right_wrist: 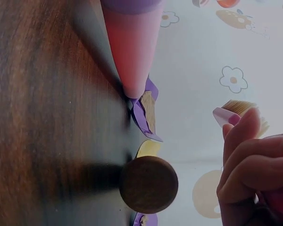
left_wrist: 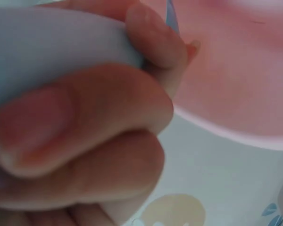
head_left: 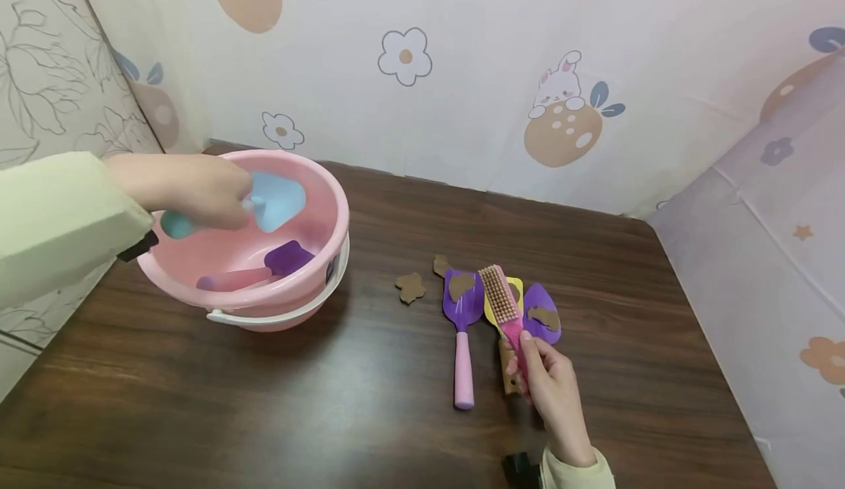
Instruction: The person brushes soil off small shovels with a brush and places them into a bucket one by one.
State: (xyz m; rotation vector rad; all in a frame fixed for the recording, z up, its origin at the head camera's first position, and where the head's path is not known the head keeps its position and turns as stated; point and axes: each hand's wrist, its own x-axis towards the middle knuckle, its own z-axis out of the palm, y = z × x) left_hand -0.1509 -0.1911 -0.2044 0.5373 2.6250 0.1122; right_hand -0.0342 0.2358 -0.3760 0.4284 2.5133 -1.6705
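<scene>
Over the pink bucket (head_left: 323, 170) at the left, my left hand (head_left: 201, 185) grips the handle of a light blue toy shovel (head_left: 284, 199), its blade pointing right. Inside the bucket lies a purple shovel (head_left: 288, 258) with a pink handle. At the right, my right hand (head_left: 553, 386) holds a pink brush (head_left: 499, 295) by its handle, bristles facing up, above the tools on the table. Beneath and beside it are a purple shovel (head_left: 464, 364) with a pink handle, a yellow shovel (head_left: 517, 284) with a brown handle, and another purple shovel (head_left: 541, 292), its handle hidden.
Brown leaf-shaped pieces lie on the shovel blades. Another brown piece (head_left: 411, 287) is on the dark wooden table (head_left: 317, 416). The bucket's white handle (head_left: 290, 317) hangs down in front. A patterned curtain (head_left: 462, 108) borders the table's back edge.
</scene>
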